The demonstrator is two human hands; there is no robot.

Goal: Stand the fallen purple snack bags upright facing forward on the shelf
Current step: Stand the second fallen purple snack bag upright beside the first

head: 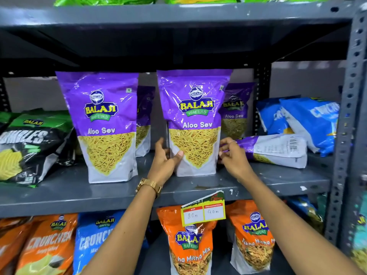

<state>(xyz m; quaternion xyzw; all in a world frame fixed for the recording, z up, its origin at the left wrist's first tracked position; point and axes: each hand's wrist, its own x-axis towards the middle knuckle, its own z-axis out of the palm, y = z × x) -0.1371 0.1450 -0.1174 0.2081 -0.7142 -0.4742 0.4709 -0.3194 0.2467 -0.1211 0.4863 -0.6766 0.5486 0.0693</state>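
Note:
Two purple Aloo Sev bags stand upright and face forward on the grey shelf (69, 191): the left bag (103, 124) and the middle bag (194, 120). My left hand (165, 158) grips the middle bag's lower left edge, thumb on its front. My right hand (232, 155) is at that bag's lower right edge with curled fingers, next to a fallen purple bag (276, 150) lying on its side, back outward; which of the two it touches is unclear. Two more purple bags stand behind, one (144, 118) behind the left bag, one (235, 110) at the back right.
Green and black snack bags (31, 143) lean at the shelf's left. Blue bags (305, 122) lean at the right, by the perforated steel post (345, 120). Orange and blue bags fill the lower shelf, with a yellow price tag (203, 212) on the shelf edge.

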